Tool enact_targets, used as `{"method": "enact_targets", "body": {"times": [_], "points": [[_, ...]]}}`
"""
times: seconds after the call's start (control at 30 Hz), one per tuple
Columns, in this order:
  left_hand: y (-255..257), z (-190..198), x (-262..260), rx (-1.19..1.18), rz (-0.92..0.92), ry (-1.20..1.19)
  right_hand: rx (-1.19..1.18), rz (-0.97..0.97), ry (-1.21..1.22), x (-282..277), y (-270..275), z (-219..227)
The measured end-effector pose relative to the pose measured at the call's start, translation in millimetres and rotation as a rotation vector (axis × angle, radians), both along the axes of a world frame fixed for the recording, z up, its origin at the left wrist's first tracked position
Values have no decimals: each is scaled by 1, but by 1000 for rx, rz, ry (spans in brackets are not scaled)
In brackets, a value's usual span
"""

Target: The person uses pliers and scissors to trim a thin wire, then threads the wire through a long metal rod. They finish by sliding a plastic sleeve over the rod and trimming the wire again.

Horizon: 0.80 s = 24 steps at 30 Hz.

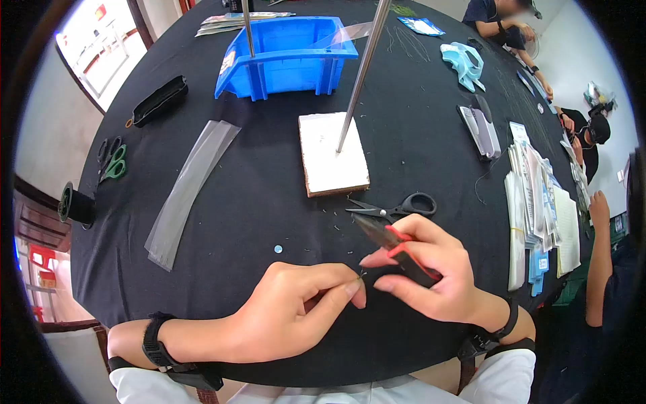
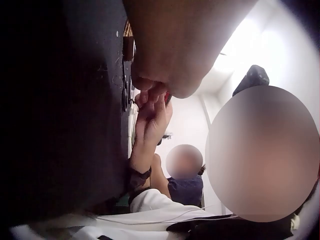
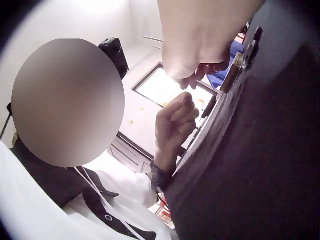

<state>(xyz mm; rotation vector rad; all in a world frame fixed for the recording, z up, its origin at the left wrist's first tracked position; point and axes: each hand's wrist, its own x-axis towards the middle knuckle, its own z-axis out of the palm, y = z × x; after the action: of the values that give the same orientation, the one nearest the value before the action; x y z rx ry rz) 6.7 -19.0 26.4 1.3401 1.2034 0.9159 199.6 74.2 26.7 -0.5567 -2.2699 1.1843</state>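
Spool: black, at the far left of the dark cloth.
Green-handled scissors: lying near the spool, well apart from both hands.
Plastic strips: clear, long, laid flat on the cloth; judged light, limp and slippery, best lifted by an edge.
Left hand: low over the cloth; thumb and index finger pinch a thin piece.
Block: white-topped, beyond the hands, with a metal rod rising from it; judged stiff and steady.
Thin piece: located at the left fingertips, between the two hands. Only a dark tip shows; material not confirmed. Judged very light and easily dropped, perhaps springy; calls for a fingertip hold close behind the exposed end.
Black scissors: just beyond the right hand, blades to the left; contact with the pliers cannot be told.
Pliers: red-edged, in the right hand, nose pointing left and away from the person, off the thin piece. Judged rigid, robust and much the heavier item; proper hold is well back on the handles.
Right hand: fingers curled round the pliers; index fingertip and thumb extend towards the thin piece, contact unconfirmed.
Stapler: grey and black, well apart from the right hand.
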Motion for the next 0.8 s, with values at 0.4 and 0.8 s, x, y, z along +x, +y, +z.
{"method": "enact_targets", "body": {"times": [0.4,0.8], "points": [[2,2,0,-245,-79,-91,344,25,69,-2,1,-6],[3,-6,1,-302,56,-325,429,-5,63,-3,2,-5]]}}
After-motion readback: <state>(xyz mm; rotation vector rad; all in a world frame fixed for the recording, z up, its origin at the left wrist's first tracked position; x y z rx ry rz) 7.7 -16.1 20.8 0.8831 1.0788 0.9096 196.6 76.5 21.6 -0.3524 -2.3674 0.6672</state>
